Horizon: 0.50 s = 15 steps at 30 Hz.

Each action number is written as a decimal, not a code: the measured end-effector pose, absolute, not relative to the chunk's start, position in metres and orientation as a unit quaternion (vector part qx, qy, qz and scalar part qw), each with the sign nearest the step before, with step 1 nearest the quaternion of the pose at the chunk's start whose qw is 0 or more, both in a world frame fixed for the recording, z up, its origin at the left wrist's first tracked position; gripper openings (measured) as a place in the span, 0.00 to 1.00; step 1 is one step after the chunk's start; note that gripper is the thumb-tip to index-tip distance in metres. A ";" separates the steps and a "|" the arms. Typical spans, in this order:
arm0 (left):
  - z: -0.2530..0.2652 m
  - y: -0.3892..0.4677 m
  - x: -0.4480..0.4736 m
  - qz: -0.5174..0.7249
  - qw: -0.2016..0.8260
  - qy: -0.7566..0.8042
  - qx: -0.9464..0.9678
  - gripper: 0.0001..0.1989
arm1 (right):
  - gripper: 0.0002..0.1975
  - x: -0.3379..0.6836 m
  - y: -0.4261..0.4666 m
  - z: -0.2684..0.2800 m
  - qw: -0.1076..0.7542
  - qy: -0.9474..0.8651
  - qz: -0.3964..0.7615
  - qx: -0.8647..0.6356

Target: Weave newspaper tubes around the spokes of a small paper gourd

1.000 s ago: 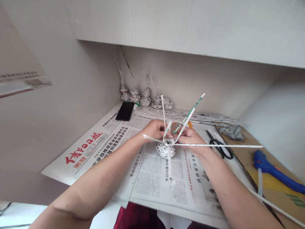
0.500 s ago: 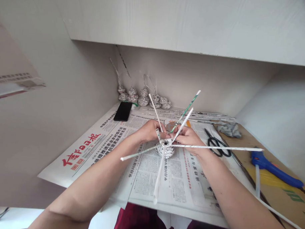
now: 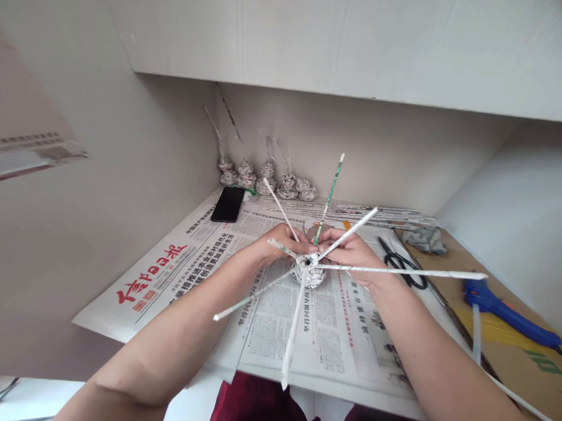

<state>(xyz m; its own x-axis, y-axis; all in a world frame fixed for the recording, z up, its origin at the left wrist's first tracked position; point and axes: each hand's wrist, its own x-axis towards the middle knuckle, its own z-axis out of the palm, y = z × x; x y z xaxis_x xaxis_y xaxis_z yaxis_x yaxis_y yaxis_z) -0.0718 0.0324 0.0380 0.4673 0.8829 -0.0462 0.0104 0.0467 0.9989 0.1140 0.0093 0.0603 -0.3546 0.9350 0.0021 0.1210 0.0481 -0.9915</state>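
Between my hands is a small round woven paper piece (image 3: pixel 312 275) with a dark hole at its top. Several rolled paper sticks stick out around it, among them a green one (image 3: pixel 330 197) pointing away from me and a white one (image 3: pixel 294 334) pointing towards me. My left hand (image 3: pixel 283 240) is closed at the far left side of the piece, its fingertips by the bases of the sticks. My right hand (image 3: pixel 348 250) pinches at the far right side, around the base of the green stick. The fingertips of both hands meet behind the piece and are partly hidden.
Newspaper (image 3: pixel 168 274) covers the table. Gourd-shaped woven pieces (image 3: pixel 266 179) line the back wall near a black phone (image 3: pixel 228 204). Loose paper sticks (image 3: pixel 377 214) lie behind my right hand. Scissors (image 3: pixel 405 270), a crumpled cloth (image 3: pixel 425 240) and a blue glue gun (image 3: pixel 508 313) are at right.
The green stick has swung left and stands more upright. The white stick at right leans further right, and the left sticks have spread outward. Both hands stay at the piece.
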 end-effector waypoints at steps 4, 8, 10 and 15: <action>0.046 0.027 -0.071 0.358 0.617 0.376 0.591 0.15 | 0.11 0.118 0.012 0.062 0.361 -0.681 0.468 -0.432; 0.058 0.019 -0.068 0.351 0.610 0.392 0.592 0.13 | 0.11 0.122 0.016 0.061 0.361 -0.717 0.407 -0.436; 0.060 0.018 -0.068 0.347 0.604 0.410 0.588 0.11 | 0.11 0.124 0.016 0.062 0.357 -0.728 0.391 -0.436; 0.059 0.021 -0.068 0.371 0.597 0.435 0.563 0.10 | 0.14 0.127 0.010 0.073 0.358 -0.742 0.330 -0.461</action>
<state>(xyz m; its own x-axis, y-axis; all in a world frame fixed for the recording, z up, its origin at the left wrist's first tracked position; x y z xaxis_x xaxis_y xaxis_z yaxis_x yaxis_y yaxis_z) -0.0680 0.0206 0.0588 0.3460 0.9327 -0.1018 0.0474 0.0909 0.9947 0.1274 0.0103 0.0726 -0.3191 0.9200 0.2275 0.4482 0.3580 -0.8191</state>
